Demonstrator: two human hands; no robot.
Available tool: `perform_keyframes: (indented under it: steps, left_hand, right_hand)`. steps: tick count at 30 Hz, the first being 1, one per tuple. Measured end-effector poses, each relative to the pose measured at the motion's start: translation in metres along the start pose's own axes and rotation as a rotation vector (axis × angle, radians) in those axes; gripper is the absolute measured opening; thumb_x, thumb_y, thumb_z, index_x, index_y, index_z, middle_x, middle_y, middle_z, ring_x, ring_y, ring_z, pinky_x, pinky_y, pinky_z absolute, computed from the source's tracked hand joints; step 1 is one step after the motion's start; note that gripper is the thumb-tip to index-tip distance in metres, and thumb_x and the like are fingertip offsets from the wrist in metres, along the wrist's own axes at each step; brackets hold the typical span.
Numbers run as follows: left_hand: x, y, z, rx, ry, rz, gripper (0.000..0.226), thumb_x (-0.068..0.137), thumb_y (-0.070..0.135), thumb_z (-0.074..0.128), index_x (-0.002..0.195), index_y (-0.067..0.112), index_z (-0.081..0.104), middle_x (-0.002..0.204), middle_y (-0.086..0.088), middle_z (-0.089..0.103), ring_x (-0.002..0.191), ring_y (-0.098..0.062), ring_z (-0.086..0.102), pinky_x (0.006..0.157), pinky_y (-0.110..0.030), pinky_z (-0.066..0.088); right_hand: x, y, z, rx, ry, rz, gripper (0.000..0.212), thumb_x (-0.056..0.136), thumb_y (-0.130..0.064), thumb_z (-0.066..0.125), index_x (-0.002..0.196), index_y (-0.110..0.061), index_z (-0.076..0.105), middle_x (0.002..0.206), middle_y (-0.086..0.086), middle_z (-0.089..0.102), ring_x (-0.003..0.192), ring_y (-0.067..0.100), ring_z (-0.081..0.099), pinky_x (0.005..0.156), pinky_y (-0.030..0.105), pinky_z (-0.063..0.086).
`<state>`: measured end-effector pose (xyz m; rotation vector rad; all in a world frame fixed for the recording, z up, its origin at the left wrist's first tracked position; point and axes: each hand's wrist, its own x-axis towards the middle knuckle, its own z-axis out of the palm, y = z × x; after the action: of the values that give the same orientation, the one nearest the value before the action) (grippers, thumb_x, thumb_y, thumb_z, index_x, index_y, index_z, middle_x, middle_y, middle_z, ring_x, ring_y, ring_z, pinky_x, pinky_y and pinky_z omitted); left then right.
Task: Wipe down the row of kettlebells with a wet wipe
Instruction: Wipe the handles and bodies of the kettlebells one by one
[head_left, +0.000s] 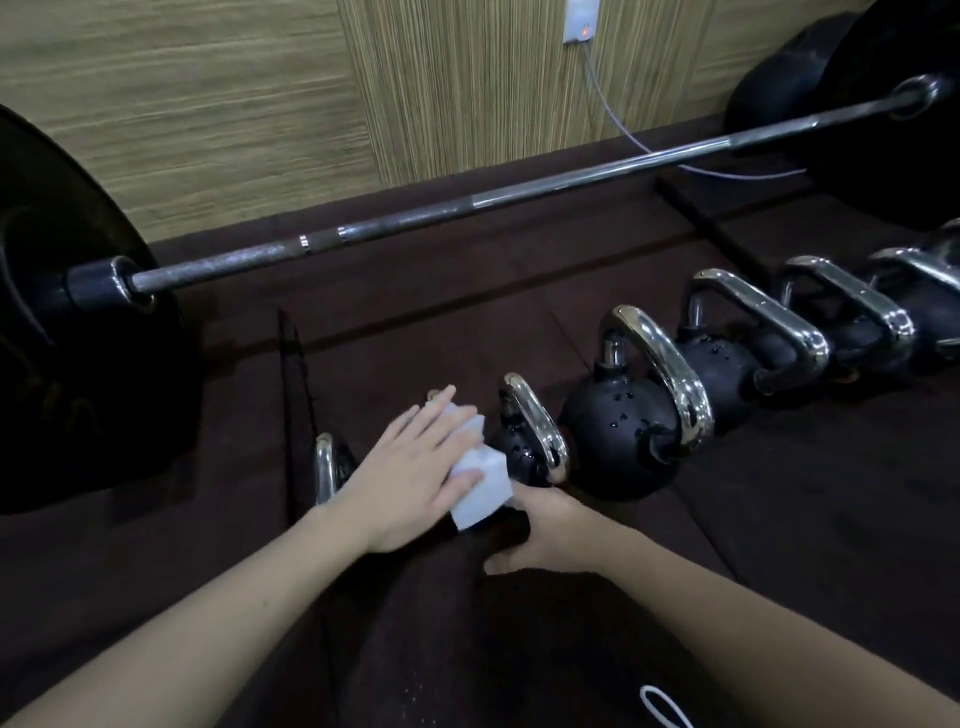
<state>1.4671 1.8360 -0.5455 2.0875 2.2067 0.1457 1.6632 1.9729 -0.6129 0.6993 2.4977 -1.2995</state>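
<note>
Several black kettlebells with chrome handles stand in a row on the dark floor, growing larger toward the right. My left hand (410, 475) presses a white wet wipe (475, 470) against the second small kettlebell (524, 452). My right hand (540, 530) holds that kettlebell low at its near side. The smallest kettlebell (327, 467) sits left of my left hand, mostly hidden by it. A bigger kettlebell (628, 421) with water drops on it stands just to the right. Further kettlebells (769, 338) follow toward the upper right.
A loaded barbell (467, 200) lies behind the row, its black plates at the far left (78, 338) and upper right (893, 119). A wood-patterned wall with a socket and cable (613, 119) runs behind. A white cord loop (665, 706) shows at the bottom.
</note>
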Motion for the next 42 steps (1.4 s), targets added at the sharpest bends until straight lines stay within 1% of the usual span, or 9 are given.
perform_keyframes:
  steps: [3, 7, 11, 14, 18, 25, 33, 39, 42]
  left_hand:
    - [0.017, -0.005, -0.007, -0.192, 0.046, -0.122, 0.055, 0.112, 0.046, 0.024, 0.149, 0.018, 0.053, 0.164, 0.004, 0.040, 0.162, -0.012, 0.007, 0.129, -0.033, 0.020]
    - [0.037, -0.002, -0.020, -0.372, 0.021, -0.308, 0.048, 0.115, 0.034, 0.029, 0.150, 0.013, 0.053, 0.159, 0.006, 0.048, 0.159, -0.007, 0.018, 0.122, -0.021, 0.016]
    - [0.056, 0.002, -0.030, -0.371, 0.038, -0.406, 0.039, 0.115, 0.025, 0.028, 0.087, 0.020, 0.056, 0.100, -0.001, 0.069, 0.151, -0.018, 0.040, 0.116, -0.042, 0.037]
    - [0.073, 0.010, -0.038, -0.496, 0.234, -0.474, 0.046, 0.113, 0.039, 0.029, 0.071, 0.020, 0.035, 0.075, 0.001, 0.053, 0.103, -0.026, 0.064, 0.087, -0.049, 0.048]
    - [0.096, 0.033, -0.036, -0.456, 0.086, -0.356, 0.045, 0.112, 0.038, 0.025, 0.102, 0.011, 0.060, 0.101, 0.006, 0.059, 0.104, -0.025, 0.058, 0.100, -0.050, 0.046]
    - [0.126, 0.044, -0.021, -0.346, -0.225, -0.423, 0.047, 0.106, 0.057, 0.025, 0.139, 0.035, 0.049, 0.151, 0.015, 0.044, 0.134, -0.030, 0.051, 0.104, -0.050, 0.036]
    - [0.064, 0.043, -0.007, 0.271, -0.180, 0.372, 0.051, 0.114, 0.048, 0.021, 0.158, 0.028, 0.035, 0.173, 0.001, 0.020, 0.163, -0.025, -0.005, 0.131, -0.048, 0.008]
    - [0.120, 0.029, -0.025, -0.313, -0.236, -0.214, 0.046, 0.105, 0.058, 0.022, 0.118, 0.032, 0.058, 0.124, 0.013, 0.059, 0.125, -0.021, 0.058, 0.118, -0.043, 0.037]
    - [0.131, 0.021, -0.024, -0.402, -0.289, -0.270, 0.040, 0.104, 0.058, 0.027, 0.104, 0.031, 0.057, 0.118, 0.012, 0.060, 0.120, -0.016, 0.057, 0.111, -0.049, 0.043]
  right_hand:
    - [-0.019, 0.024, -0.005, -0.184, 0.190, 0.036, 0.057, 0.078, -0.062, 0.083, 0.121, -0.029, 0.067, 0.127, -0.008, 0.066, 0.122, 0.014, 0.060, 0.101, 0.030, 0.049]
    - [-0.033, 0.043, -0.018, 0.003, 0.478, 0.071, 0.040, 0.083, -0.047, 0.085, 0.098, -0.029, 0.052, 0.103, -0.012, 0.066, 0.101, 0.010, 0.065, 0.084, 0.028, 0.053]
    - [-0.022, 0.033, -0.017, 0.144, 0.485, -0.015, 0.100, 0.075, -0.051, 0.089, 0.158, -0.035, 0.035, 0.161, -0.018, 0.041, 0.150, 0.001, 0.037, 0.124, 0.030, 0.033]
    - [-0.010, 0.026, -0.019, 0.191, 0.372, 0.040, 0.130, 0.066, -0.063, 0.089, 0.168, -0.035, 0.013, 0.170, -0.015, 0.029, 0.157, 0.005, 0.026, 0.127, 0.030, 0.027]
    - [-0.007, 0.030, -0.027, 0.167, 0.291, 0.039, 0.132, 0.069, -0.056, 0.091, 0.169, -0.031, 0.008, 0.171, -0.013, 0.030, 0.159, 0.007, 0.022, 0.128, 0.031, 0.027]
    - [-0.005, 0.035, -0.039, 0.128, 0.203, 0.036, 0.140, 0.055, -0.072, 0.089, 0.168, -0.035, 0.015, 0.168, -0.013, 0.034, 0.155, 0.008, 0.031, 0.126, 0.033, 0.033]
    - [-0.012, 0.034, -0.051, 0.118, 0.119, 0.029, 0.107, 0.064, -0.046, 0.099, 0.154, -0.024, 0.045, 0.135, -0.016, 0.062, 0.123, 0.003, 0.060, 0.107, 0.027, 0.052]
    - [-0.012, 0.034, -0.058, 0.083, 0.101, -0.055, 0.134, 0.063, -0.046, 0.099, 0.168, -0.029, 0.019, 0.169, -0.018, 0.012, 0.155, 0.002, 0.015, 0.126, 0.025, 0.026]
    - [-0.010, 0.037, -0.058, 0.083, 0.098, -0.048, 0.143, 0.061, -0.048, 0.100, 0.168, -0.029, 0.007, 0.169, -0.022, 0.004, 0.156, -0.002, 0.005, 0.129, 0.027, 0.020]
